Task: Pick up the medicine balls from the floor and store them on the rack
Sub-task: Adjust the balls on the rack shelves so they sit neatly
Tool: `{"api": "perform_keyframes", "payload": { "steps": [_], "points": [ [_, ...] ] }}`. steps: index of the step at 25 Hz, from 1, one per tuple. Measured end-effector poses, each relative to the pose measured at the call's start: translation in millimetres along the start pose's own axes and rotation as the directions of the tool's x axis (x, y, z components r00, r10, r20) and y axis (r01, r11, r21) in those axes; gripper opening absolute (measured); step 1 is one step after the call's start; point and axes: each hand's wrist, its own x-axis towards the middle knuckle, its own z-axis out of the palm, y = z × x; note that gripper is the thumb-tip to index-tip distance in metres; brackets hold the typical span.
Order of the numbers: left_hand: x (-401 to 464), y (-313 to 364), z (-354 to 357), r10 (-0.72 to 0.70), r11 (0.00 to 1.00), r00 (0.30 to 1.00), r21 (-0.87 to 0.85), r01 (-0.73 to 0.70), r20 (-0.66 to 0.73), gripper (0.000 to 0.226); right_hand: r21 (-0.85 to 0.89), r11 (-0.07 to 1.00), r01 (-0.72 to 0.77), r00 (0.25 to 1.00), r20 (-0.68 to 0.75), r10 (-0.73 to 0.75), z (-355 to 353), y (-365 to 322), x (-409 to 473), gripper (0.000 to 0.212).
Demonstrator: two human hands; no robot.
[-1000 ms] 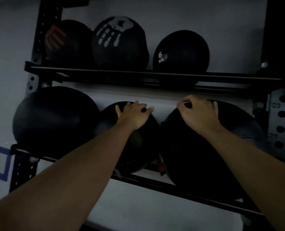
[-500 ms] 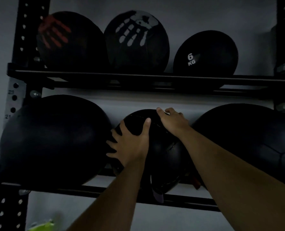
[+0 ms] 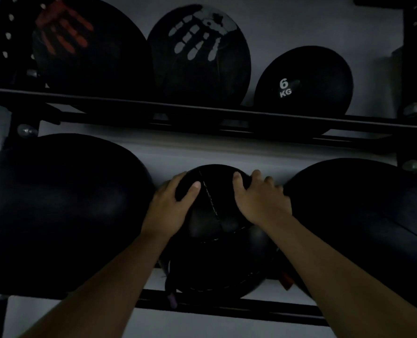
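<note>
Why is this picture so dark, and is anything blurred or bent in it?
Head view: the light is dim, so the black balls on the rack blend into shadow; only the 6 KG ball, the pale wall and both hands, left hand and right hand, stand out. The wide lens bows the shelf bars, and edges look soft.

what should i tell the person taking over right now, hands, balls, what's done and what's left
Left hand: palm on the upper left of the small black stitched medicine ball, thumb over its top.
Right hand: gripping the same ball's upper right.
That ball sits mid lower shelf of the black steel rack, wedged between the large smooth black ball on the left and the large panelled black ball on the right.
Upper shelf: black ball with red handprint, black ball with white handprint, black 6 KG ball.
Done: six balls racked.
Left: release the middle ball; the floor is out of view, so check it for more.
</note>
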Motion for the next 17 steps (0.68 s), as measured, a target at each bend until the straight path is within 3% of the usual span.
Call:
{"api": "perform_keyframes", "payload": {
  "steps": [2, 4, 6, 9, 11, 14, 15, 17],
  "points": [
    [1, 6, -2, 0.001, 0.989, 1.000, 0.145, 0.002, -0.018, 0.067, -0.025, 0.998, 0.053, 0.998, 0.015, -0.053, -8, 3, 7, 0.079],
    [-19, 27, 10, -0.173, 0.979, 0.981, 0.090, 0.181, -0.087, 0.063, 0.079, 0.989, 0.125, 0.989, 0.070, -0.131, -10, 7, 18, 0.076],
    [-43, 46, 28, -0.294, 0.954, 0.946, 0.013, 0.298, -0.134, 0.076, 0.275, 0.951, 0.142, 0.973, 0.136, -0.185, -8, 11, 26, 0.065],
    [-39, 47, 38, -0.243, 0.968, 0.945, 0.011, 0.252, -0.219, 0.083, 0.431, 0.897, 0.096, 0.973, 0.149, -0.176, -3, 14, 26, 0.056],
    [-14, 33, 21, -0.205, 0.979, 0.968, -0.040, 0.201, -0.144, 0.070, 0.362, 0.930, 0.064, 0.990, 0.097, -0.106, 0, 15, 20, 0.060],
    [12, 22, -11, -0.118, 0.988, 0.977, -0.081, 0.134, 0.181, 0.043, 0.040, 0.997, 0.064, 0.997, -0.047, -0.062, 9, 8, -12, 0.074],
    [13, 22, -13, -0.107, 0.990, 0.973, -0.071, 0.124, 0.205, 0.045, -0.017, 0.998, 0.065, 0.994, -0.085, -0.066, 8, 8, -13, 0.077],
    [6, 29, -3, -0.178, 0.984, 0.978, -0.012, 0.180, 0.110, 0.055, -0.008, 0.995, 0.104, 0.990, -0.098, -0.105, -2, 9, 2, 0.078]
  ]
}}
